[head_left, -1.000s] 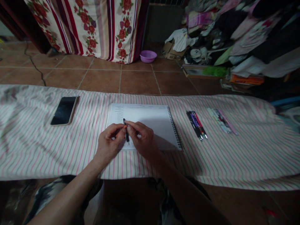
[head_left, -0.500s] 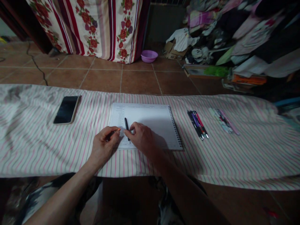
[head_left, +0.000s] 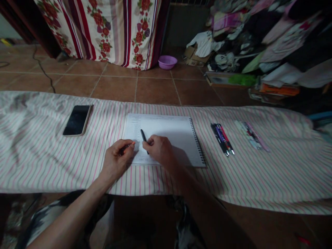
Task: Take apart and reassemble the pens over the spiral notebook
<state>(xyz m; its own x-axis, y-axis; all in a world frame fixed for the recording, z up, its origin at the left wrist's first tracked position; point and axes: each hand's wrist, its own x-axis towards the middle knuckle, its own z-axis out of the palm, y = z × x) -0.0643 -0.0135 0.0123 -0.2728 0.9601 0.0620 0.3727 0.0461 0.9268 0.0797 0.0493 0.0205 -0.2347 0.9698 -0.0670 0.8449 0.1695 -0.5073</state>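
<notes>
A spiral-bound notebook (head_left: 168, 126) lies open on the striped cloth, its coil on the right and a printed grid along its left side. Over the page, my right hand (head_left: 161, 148) pinches a black pen (head_left: 143, 135) between thumb and fingers. The pen slants, with its upper end pointing away and slightly left. My left hand (head_left: 117, 157) rests at the notebook's left edge, fingertips pinched together. A tiny orange spot shows at those fingertips; what it is, I cannot make out.
Left of the notebook lies a phone (head_left: 77, 120). To the right are dark pens (head_left: 221, 138) in a bundle and paler pens (head_left: 251, 136) beside them. Beyond the striped cloth (head_left: 181, 183), a purple basin (head_left: 167, 63) stands on the tiled floor near a floral curtain (head_left: 114, 34).
The view has shifted slightly, so everything sits a little further right. My right hand has moved slightly right over the page, and the pen leans a bit more. My left hand keeps its pinch.
</notes>
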